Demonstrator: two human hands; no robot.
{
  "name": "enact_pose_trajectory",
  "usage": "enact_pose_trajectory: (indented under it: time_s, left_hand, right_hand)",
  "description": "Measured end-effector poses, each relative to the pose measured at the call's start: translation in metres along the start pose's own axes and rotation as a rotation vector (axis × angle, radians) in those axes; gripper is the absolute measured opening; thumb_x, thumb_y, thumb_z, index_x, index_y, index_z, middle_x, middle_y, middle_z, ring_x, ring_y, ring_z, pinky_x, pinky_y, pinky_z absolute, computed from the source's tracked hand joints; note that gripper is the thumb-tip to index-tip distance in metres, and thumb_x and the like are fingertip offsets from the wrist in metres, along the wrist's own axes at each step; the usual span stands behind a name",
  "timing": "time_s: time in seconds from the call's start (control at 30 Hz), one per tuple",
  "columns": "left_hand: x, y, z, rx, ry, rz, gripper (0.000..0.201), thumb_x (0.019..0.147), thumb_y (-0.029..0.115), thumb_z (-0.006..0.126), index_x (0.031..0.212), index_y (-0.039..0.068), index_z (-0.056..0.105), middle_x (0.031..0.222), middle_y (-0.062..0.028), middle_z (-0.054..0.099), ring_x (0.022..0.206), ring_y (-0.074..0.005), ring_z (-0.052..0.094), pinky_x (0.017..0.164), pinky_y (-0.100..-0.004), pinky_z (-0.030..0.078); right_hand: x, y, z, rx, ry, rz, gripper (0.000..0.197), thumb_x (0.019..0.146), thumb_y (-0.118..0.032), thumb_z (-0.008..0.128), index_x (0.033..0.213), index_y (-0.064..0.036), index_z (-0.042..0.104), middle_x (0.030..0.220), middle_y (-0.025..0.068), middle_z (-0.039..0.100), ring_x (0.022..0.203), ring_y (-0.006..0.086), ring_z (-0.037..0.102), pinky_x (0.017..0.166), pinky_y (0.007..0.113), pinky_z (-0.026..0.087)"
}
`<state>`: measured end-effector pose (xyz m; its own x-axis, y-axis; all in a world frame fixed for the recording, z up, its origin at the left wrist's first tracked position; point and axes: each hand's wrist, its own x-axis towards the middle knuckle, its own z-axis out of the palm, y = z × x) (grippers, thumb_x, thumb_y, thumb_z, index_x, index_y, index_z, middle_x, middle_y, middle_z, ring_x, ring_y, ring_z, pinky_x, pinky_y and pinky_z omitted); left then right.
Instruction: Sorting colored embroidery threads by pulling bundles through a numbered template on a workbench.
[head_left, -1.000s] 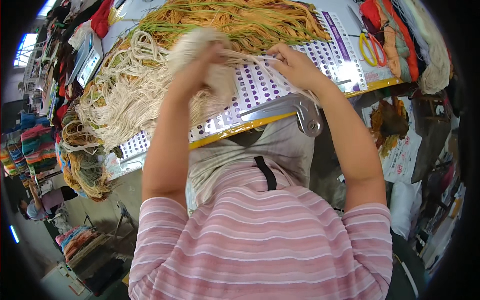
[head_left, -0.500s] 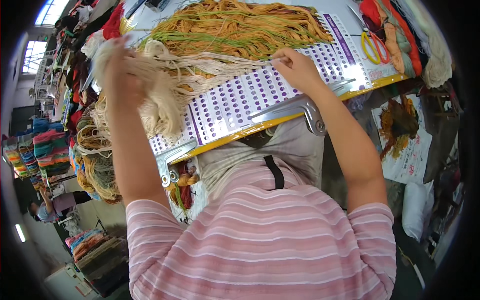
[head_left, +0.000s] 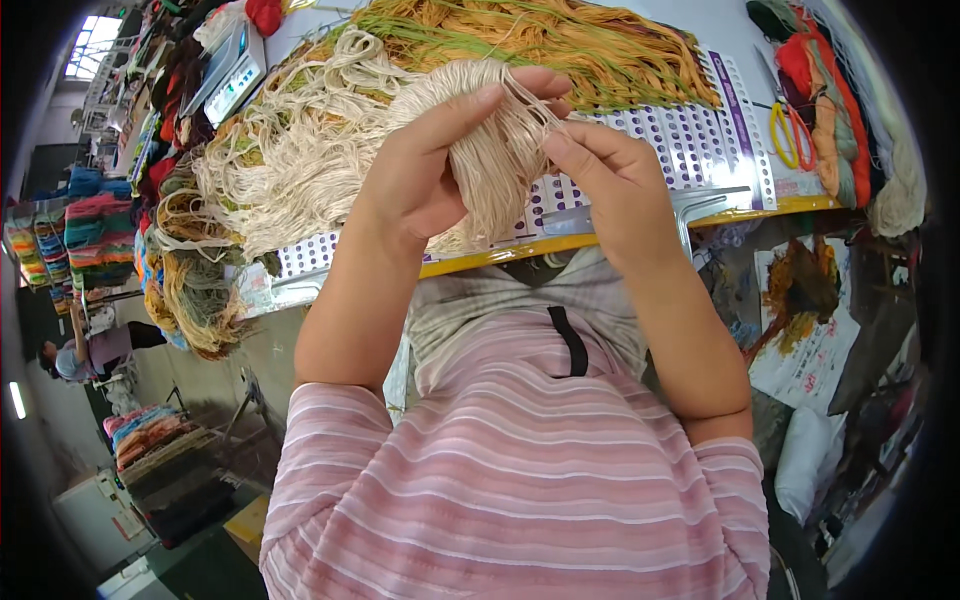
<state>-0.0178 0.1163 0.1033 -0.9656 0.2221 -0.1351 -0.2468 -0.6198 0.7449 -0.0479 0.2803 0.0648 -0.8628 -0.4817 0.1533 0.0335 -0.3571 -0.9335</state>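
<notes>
My left hand (head_left: 425,175) is wrapped around a cream yarn hank (head_left: 490,170), whose strands hang down over the table's front edge. Against the hank's right side, my right hand (head_left: 615,185) has its thumb and fingers pinched together on a few cream strands. More cream yarn (head_left: 320,150) spreads loosely to the left of my hands. Behind it lies a thick layer of orange and green yarn (head_left: 590,50). Both rest on a white sheet printed with rows of purple dots (head_left: 675,135), partly hidden by the yarn.
Yellow-and-red scissors (head_left: 792,137) lie on the right beside coloured hanks (head_left: 825,110). A metal clamp (head_left: 690,212) sits at the yellow table edge (head_left: 790,205). A digital scale (head_left: 237,75) stands at the back left. Another person (head_left: 85,352) is far off at left.
My left hand has come rightward from the table's left side with the cream hank. My right hand has shifted slightly down and now meets the hank. The view has turned a little.
</notes>
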Motion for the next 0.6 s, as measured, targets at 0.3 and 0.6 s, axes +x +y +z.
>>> enact_pose_trajectory:
  time_s: [0.3, 0.6]
  left_hand:
    - [-0.010, 0.000, 0.005, 0.228, 0.045, 0.125, 0.058, 0.086, 0.011, 0.059, 0.139, 0.003, 0.036, 0.104, -0.0083, 0.060, 0.094, -0.0157, 0.059, 0.082, -0.0293, 0.048]
    - [-0.013, -0.001, 0.017, 0.306, 0.118, 0.254, 0.061, 0.081, 0.002, 0.063, 0.137, 0.002, 0.039, 0.099, -0.0036, 0.059, 0.090, -0.0116, 0.057, 0.080, -0.0261, 0.048]
  right_hand:
    - [-0.010, -0.007, 0.007, 0.050, 0.007, 0.148, 0.020, 0.090, -0.012, 0.059, 0.094, 0.0062, 0.066, 0.078, 0.0015, 0.063, 0.069, 0.0050, 0.052, 0.061, 0.020, 0.041]
    - [-0.017, -0.014, 0.008, 0.038, 0.035, 0.205, 0.018, 0.089, -0.011, 0.058, 0.091, 0.0055, 0.066, 0.075, 0.0017, 0.063, 0.068, 0.0035, 0.053, 0.060, 0.019, 0.042]
